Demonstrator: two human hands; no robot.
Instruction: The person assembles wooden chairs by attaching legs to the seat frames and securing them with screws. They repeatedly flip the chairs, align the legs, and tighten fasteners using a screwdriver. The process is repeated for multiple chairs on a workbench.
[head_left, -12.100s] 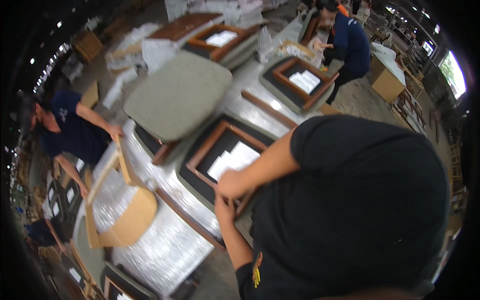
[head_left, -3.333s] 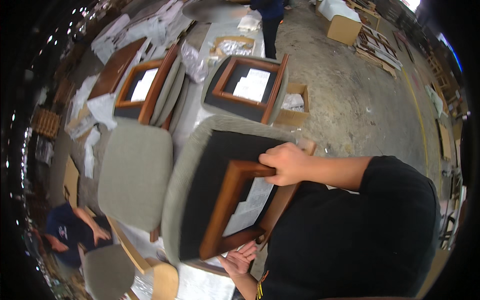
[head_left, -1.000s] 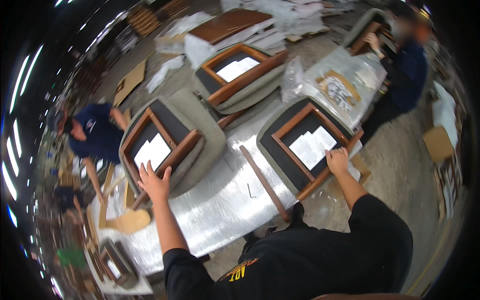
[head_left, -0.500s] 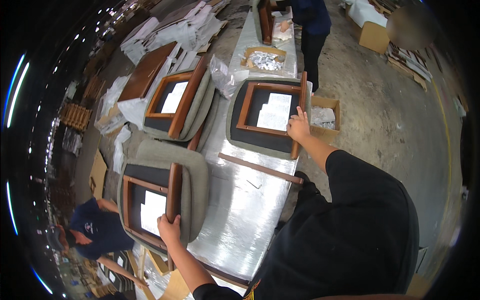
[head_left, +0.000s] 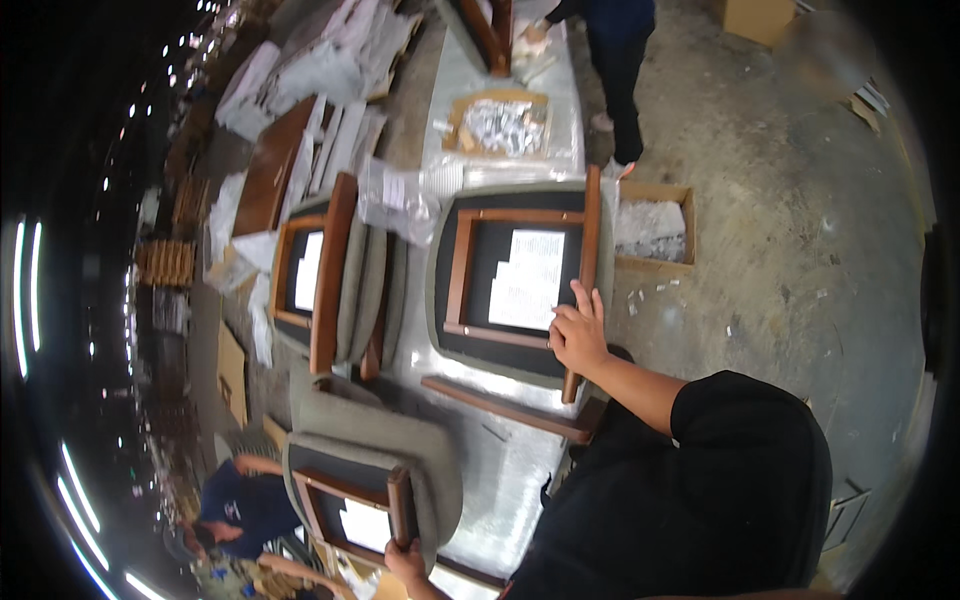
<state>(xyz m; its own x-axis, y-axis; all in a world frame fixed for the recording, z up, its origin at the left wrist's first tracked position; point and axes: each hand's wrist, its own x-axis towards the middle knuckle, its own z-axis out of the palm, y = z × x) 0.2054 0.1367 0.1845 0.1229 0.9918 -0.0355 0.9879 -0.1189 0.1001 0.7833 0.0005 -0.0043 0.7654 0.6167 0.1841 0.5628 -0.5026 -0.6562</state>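
Note:
Two upturned chair seats lie on a long table covered in silvery sheet (head_left: 500, 470). Each has grey-green padding, a brown wooden frame and a black underside with a white paper sheet. My right hand (head_left: 577, 335) grips the right wooden rail of the middle seat (head_left: 515, 280), fingers spread over the frame's near corner. My left hand (head_left: 405, 560), at the bottom edge, is shut around the wooden rail of the nearer seat (head_left: 375, 490), which is tilted up on the table's left side.
Stacked seats (head_left: 335, 275) stand left of the middle seat. A loose wooden rail (head_left: 510, 410) lies between the two seats. A cardboard box (head_left: 650, 225) sits on the floor at right. A tray of bagged parts (head_left: 505, 125) lies farther along. One person (head_left: 615, 50) stands at the far end, another in blue (head_left: 240, 505) at lower left.
The view has swung, and both seats sit lower in the picture. Each hand keeps its hold on the same seat as half a second ago.

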